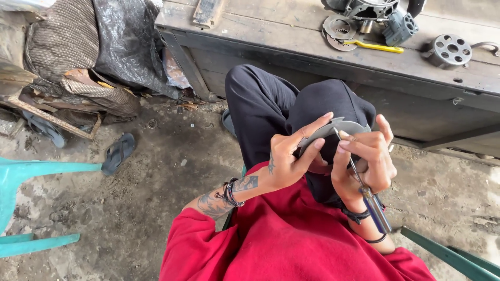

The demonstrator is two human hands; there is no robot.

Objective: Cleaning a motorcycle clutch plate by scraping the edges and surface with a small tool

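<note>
The left hand (291, 158) grasps a flat, round grey metal plate (333, 130) by its near edge, the index finger stretched along the plate's top rim and the thumb tucked behind it. The plate stands tilted just above the person's black-trousered knees, between the two hands and touching both.

The right hand (364, 161) is clenched around a screwdriver with a slim steel shaft and a blue and clear handle (376, 208); the handle runs down past the heel of that hand toward the wrist, and the tip points up to the plate's face, right beside the fingertips of this hand. Whether the tip actually touches the plate cannot be told.

Well beyond both hands stands a worn grey wooden workbench (291, 41). On it, far above the right hand, lie a yellow-handled tool (377, 48), a round grey metal disc with a ring of holes (449, 50) and a dark metal engine housing (380, 13). Far out to the side of the left hand, a dark sandal (119, 152) lies on the dirt floor, near a teal plastic chair (31, 171)
</note>
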